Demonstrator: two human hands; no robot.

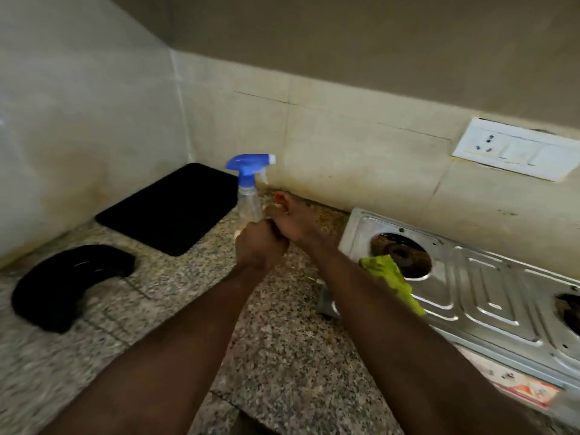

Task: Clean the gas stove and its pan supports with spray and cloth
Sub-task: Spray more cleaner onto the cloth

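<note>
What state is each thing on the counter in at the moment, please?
spray bottle, upright, gripped low by the left hand.
right hand, against the bottle, grip unclear.
gas stove, unlit, burners uncovered.
green cloth, crumpled, draped on the stove's left end.
black tray, flat on the counter.

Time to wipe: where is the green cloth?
In the head view, the green cloth lies on the left end of the stove, at the left burner opening, just right of the right forearm.
</note>
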